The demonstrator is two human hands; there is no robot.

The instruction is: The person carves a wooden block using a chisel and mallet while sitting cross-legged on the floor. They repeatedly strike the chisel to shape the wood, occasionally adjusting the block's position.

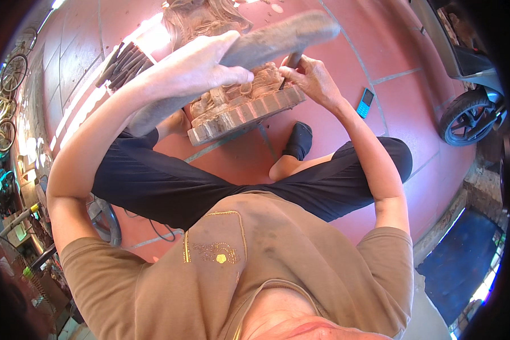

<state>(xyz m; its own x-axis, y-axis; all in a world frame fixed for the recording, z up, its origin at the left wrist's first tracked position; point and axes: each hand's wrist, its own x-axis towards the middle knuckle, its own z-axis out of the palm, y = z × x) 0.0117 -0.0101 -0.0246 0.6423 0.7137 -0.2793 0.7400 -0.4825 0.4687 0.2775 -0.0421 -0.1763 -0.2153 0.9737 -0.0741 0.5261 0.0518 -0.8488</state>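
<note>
My left hand (209,63) is wrapped round a long, thick wooden mallet (283,37), whose far end is slightly blurred. It slants up to the right above a wooden carving (249,107) with a ridged, scalloped base. My right hand (316,79) pinches a chisel (293,60) by its dark handle, just below the mallet's thick end. The chisel's thin blade points down at the carving's right side; the mallet hides part of the handle, and I cannot tell whether they touch. The carving lies between my spread legs, partly covered by my left hand and the mallet.
Several dark chisels (127,65) lie in a row at the left. More carved wood (201,20) stands beyond the mallet. On the red tiled floor lies a mobile phone (365,103). A motorbike wheel (467,116) stands at the right, bicycles (12,73) at the far left.
</note>
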